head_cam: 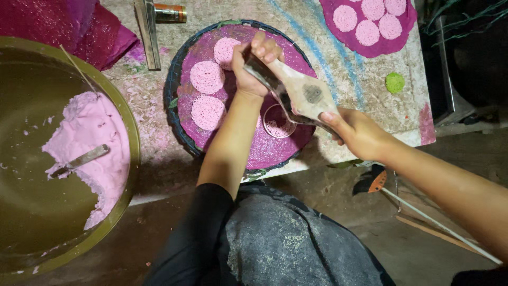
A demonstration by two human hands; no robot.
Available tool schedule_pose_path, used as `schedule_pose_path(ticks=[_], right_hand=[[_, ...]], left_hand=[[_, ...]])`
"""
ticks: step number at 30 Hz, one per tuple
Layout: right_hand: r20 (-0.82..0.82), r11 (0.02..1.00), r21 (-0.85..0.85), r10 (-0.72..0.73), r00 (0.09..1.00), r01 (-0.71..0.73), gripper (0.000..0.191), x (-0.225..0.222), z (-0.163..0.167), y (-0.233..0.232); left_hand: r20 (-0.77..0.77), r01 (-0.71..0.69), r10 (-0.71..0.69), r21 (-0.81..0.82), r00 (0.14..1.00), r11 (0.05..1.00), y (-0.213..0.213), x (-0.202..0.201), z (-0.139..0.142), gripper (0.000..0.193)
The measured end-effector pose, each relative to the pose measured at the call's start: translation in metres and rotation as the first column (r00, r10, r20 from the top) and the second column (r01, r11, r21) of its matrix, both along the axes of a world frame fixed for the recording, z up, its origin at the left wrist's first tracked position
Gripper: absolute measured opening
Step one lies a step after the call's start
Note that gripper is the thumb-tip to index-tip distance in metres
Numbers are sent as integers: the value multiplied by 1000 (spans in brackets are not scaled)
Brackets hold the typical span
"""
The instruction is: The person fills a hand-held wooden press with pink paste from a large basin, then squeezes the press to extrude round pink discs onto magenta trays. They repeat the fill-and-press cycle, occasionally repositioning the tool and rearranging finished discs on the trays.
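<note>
My left hand (253, 64) is closed around the upper metal end of a wooden-handled press tool (307, 94). My right hand (359, 132) grips the tool's lower end. The tool is held slanted over a round woven tray (173, 90) covered by a magenta cloth (275, 151). Three pink dough discs (207, 77) lie on the cloth to the left of my left forearm. A small ring mould (279, 123) with pink dough inside sits on the cloth just under the tool.
A large brass-coloured bowl (127, 122) at the left holds pink dough (92, 132) and a metal spoon (79, 160). Another magenta cloth with several pink discs (370, 24) lies at the top right, with a green lump (395, 82) near it. A metal bar (148, 33) lies at the top.
</note>
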State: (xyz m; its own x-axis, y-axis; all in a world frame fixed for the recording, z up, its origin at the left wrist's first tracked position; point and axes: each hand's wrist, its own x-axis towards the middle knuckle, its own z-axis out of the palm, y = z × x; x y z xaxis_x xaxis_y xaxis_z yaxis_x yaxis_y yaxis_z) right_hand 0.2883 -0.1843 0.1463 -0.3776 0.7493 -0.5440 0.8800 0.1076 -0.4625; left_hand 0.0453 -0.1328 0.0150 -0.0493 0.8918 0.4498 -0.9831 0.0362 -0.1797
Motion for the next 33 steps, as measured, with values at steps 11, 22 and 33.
schedule_pose_path(ticks=[11, 22, 33], right_hand=[[-149, 974, -225, 2, 989, -36, 85, 4, -24, -9], [-116, 1000, -15, -11, 993, 10, 75, 1, -17, 2], [-396, 998, 30, -31, 918, 47, 57, 8, -59, -3]], left_hand=[[-85, -15, 7, -97, 996, 995, -21, -14, -10, 19], [-167, -74, 46, -164, 985, 984, 1, -10, 3, 20], [-344, -159, 109, -119, 933, 980, -1, -24, 14, 29]])
